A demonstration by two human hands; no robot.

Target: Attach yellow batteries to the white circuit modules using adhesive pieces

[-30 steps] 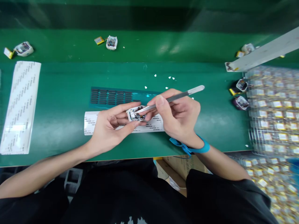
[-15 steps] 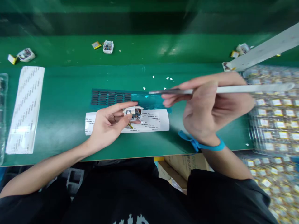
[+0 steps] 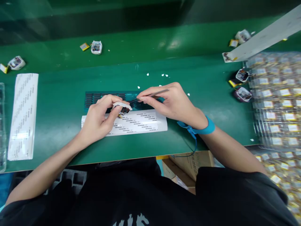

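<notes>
my left hand [image 3: 100, 117] grips the small white casing [image 3: 121, 108]; my right hand [image 3: 169, 102] pinches tweezers [image 3: 150, 95] at the foam-pad sheet [image 3: 103, 97]. lift one pad gently, keeping the casing steady.

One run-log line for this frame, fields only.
left hand: holds small white device | right hand: grips tweezers, tips at blue sheet of black pads | surface: green bench

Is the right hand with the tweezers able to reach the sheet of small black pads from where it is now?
Probably yes. The right hand holds the tweezers with their tip already over the sheet of black pads, and nothing lies between them.
</notes>
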